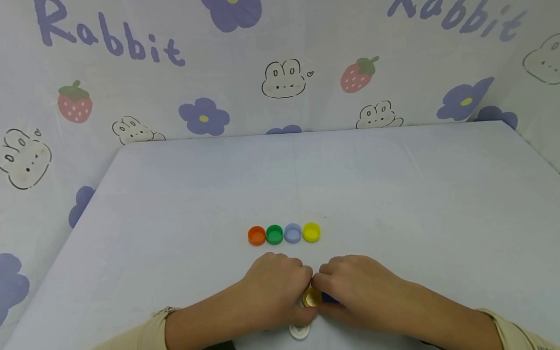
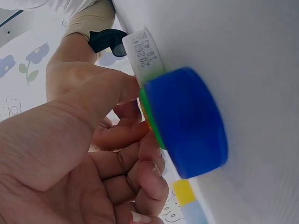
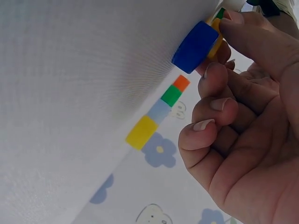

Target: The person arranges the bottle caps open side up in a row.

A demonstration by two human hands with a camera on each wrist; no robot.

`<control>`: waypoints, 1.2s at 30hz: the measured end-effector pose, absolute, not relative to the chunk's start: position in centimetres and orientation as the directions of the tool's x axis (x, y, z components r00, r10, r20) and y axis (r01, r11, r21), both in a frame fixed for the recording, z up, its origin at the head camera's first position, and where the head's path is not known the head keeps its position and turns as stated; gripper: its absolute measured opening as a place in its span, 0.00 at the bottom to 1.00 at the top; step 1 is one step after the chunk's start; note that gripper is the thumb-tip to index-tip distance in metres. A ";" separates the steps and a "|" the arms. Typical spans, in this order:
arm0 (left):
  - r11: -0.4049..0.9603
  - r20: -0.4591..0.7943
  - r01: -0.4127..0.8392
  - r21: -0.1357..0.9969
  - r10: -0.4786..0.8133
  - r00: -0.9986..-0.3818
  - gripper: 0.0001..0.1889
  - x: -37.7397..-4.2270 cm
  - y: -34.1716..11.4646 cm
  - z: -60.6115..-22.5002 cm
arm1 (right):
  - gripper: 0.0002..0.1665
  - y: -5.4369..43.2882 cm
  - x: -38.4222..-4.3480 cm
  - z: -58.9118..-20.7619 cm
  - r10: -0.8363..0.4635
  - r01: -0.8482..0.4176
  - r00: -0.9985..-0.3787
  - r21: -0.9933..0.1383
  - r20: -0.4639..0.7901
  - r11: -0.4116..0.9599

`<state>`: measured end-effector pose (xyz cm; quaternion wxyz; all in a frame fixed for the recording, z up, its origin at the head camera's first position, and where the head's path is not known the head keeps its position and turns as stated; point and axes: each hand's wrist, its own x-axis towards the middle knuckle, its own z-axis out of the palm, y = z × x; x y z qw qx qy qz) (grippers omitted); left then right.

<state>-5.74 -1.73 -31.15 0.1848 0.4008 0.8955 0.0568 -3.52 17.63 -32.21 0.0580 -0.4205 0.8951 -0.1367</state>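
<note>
Ahead, row of four caps (image 1: pixel 287 234), left hand (image 1: pixel 277 287) partly covering white cap (image 1: pixel 299 333)

A shiny, metal-like sheen is seen on the round gold-coloured cap (image 1: pixel 312 297); whether metal or coated plastic is used cannot be told. The thick bright-blue cap (image 2: pixel 187 121) is seen as smooth, softly glossy plastic, and smooth plastic, dark-printed, is shown by the round white cap (image 2: pixel 145 53). Plastic is likewise suggested by the shallow round orange cap (image 1: pixel 256 236). Fine-grained matt cloth is seen in the white table cover (image 3: pixel 65 107), matt fabric in the beige sleeve (image 1: pixel 135 335).
</note>
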 end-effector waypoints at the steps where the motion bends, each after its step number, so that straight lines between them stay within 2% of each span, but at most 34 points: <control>1: 0.674 -0.290 0.696 0.246 0.737 -0.611 0.18 -5.8 -1.7 -31.1 | 0.10 17.6 -3.6 -32.1 -0.764 -0.728 -0.645 -0.305 0.002 0.614; 5: 0.680 -0.280 0.705 0.204 0.730 -0.623 0.18 -5.8 -1.7 -30.8 | 0.11 17.7 -3.7 -31.8 -0.752 -0.715 -0.658 -0.325 0.016 0.619; 11: 0.654 -0.166 0.739 0.163 0.756 -0.633 0.17 -6.1 -1.8 -30.4 | 0.13 18.2 -3.9 -31.2 -0.747 -0.737 -0.656 -0.301 0.106 0.605; 13: 0.645 -0.147 0.745 0.167 0.764 -0.629 0.16 -6.3 -1.7 -30.3 | 0.13 18.4 -4.2 -31.1 -0.742 -0.726 -0.664 -0.317 0.092 0.610; 18: 0.642 -0.133 0.750 0.160 0.766 -0.628 0.15 -7.6 -1.0 -30.0 | 0.11 19.2 -5.1 -30.6 -0.705 -0.674 -0.708 -0.347 0.049 0.653; 25: 0.637 -0.058 0.761 0.120 0.770 -0.635 0.13 -9.9 0.0 -30.0 | 0.09 20.1 -6.9 -30.3 -0.639 -0.620 -0.766 -0.343 0.071 0.705; 36: 0.658 -0.078 0.749 0.080 0.753 -0.653 0.13 -11.8 2.0 -30.3 | 0.06 20.7 -8.5 -30.7 -0.564 -0.554 -0.823 -0.325 0.069 0.767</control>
